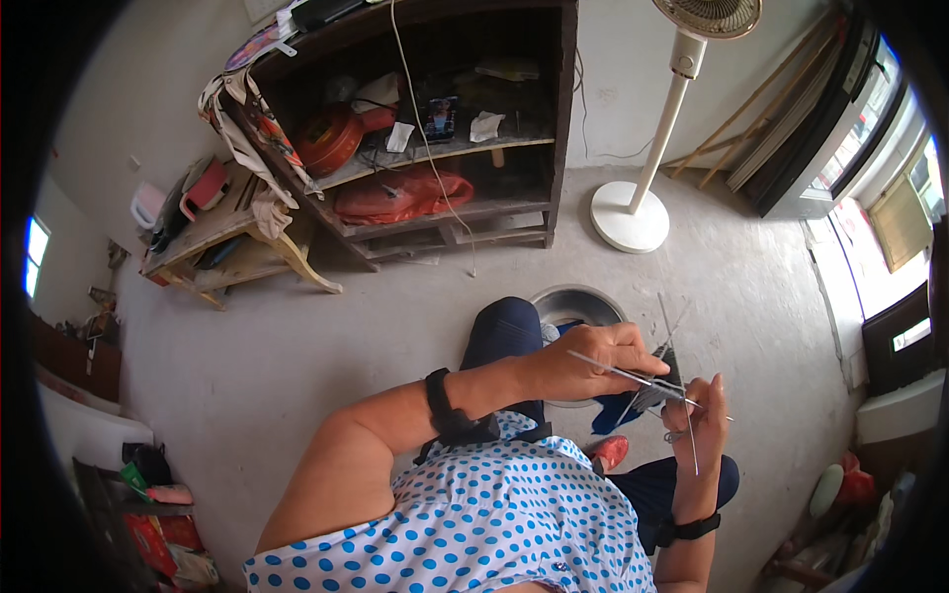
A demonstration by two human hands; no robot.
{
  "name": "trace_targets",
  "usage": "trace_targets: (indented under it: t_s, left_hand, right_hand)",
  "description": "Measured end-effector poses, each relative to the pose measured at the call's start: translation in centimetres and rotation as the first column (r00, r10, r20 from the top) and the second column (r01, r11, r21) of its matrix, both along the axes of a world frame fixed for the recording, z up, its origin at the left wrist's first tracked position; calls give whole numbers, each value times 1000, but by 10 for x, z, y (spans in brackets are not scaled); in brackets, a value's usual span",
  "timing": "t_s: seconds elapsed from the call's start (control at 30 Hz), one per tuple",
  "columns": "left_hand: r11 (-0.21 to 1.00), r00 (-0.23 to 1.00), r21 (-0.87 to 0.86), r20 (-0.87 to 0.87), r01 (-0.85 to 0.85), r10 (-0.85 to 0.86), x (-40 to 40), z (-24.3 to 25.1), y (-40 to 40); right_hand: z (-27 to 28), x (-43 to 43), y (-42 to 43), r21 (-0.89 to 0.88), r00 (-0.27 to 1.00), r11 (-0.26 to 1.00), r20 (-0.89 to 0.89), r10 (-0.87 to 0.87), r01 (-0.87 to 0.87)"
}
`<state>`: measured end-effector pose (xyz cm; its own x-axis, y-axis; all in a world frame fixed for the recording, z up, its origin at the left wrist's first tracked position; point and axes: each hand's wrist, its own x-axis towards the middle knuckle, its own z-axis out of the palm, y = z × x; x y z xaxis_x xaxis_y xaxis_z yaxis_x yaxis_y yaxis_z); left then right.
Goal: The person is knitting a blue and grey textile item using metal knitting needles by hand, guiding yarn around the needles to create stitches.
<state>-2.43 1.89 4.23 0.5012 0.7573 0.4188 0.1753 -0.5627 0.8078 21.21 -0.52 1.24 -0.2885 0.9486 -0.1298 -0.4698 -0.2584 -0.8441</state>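
Note:
Thin metal knitting needles cross at several angles around a small dark grey knitted piece. My left hand grips one needle and the knitting's near edge, fingers pinched together. Close beside it, my right hand has its fingers bent around the needles and the lower part of the knitting, one finger raised; a ring shows on it. Dark blue fabric or knitting hangs below the hands. Behind my left wrist stands a metal basin on the floor, holding a grey yarn ball and something dark blue.
A white pedestal fan stands ahead. A dark wooden cabinet holds a red pan, a phone and a red bag; a cord hangs before it. A low wooden table is at left, and a red shoe lies near my knees.

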Motion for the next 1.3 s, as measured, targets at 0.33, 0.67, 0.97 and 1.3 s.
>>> trace_targets:
  t_s: [0.33, 0.67, 0.97, 1.3]
  left_hand:
    - [968, 986, 199, -105, 150, -132, -7, 12, 17]
    - [983, 960, 0, -212, 186, -182, -39, 25, 27]
    - [999, 921, -5, -388, -47, 42, -61, 26, 37]
    - [890, 948, -331, -172, -313, 269, -108, 34, 49]
  right_hand:
    - [1, 23, 6, 201, 920, 949, 358, 158, -241]
    - [-9, 76, 39, 246, 909, 969, 398, -121, 21]
    - [-2, 97, 33, 214, 917, 959, 313, -246, 185]
    - [-32, 137, 13, 104, 879, 966, 402, -257, 235]
